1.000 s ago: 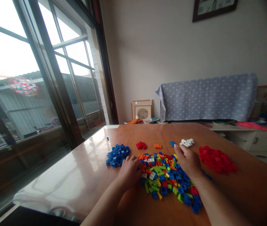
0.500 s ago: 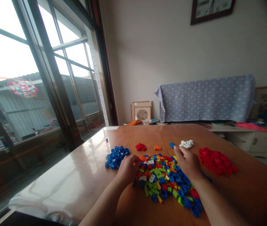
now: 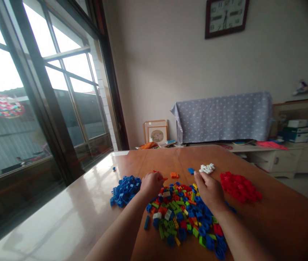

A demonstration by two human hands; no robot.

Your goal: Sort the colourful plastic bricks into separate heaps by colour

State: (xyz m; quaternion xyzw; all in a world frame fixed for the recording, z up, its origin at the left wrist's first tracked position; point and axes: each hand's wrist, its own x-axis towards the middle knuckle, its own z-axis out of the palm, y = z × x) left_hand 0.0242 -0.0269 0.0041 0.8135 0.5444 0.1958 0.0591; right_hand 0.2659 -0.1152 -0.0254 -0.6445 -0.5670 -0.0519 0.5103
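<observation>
My left hand (image 3: 153, 184) is closed in a pinch above the far left edge of a mixed heap of toy building bricks (image 3: 179, 214). A small orange brick (image 3: 165, 178) sticks out at its fingertips. Behind that hand, a few red bricks (image 3: 154, 171) are mostly hidden. On the heap's right side, my right hand (image 3: 210, 190) has its fingers curled together, and whatever they may hold is hidden. Just beyond its thumb lies a blue brick (image 3: 191, 170), beside a small pile of white bricks (image 3: 207, 168). Several orange bricks (image 3: 174, 175) sit together between the hands.
A pile of blue bricks (image 3: 125, 190) is on the left of the wooden table (image 3: 83, 210), with one small blue piece (image 3: 114, 169) farther back. Red bricks (image 3: 240, 186) are piled at the right. A single dark blue brick (image 3: 146, 222) lies left of the heap.
My left hand has lifted from the heap's edge and moved away from me, now with an orange brick at its fingertips. My right hand stays about where it was. The view has turned slightly right.
</observation>
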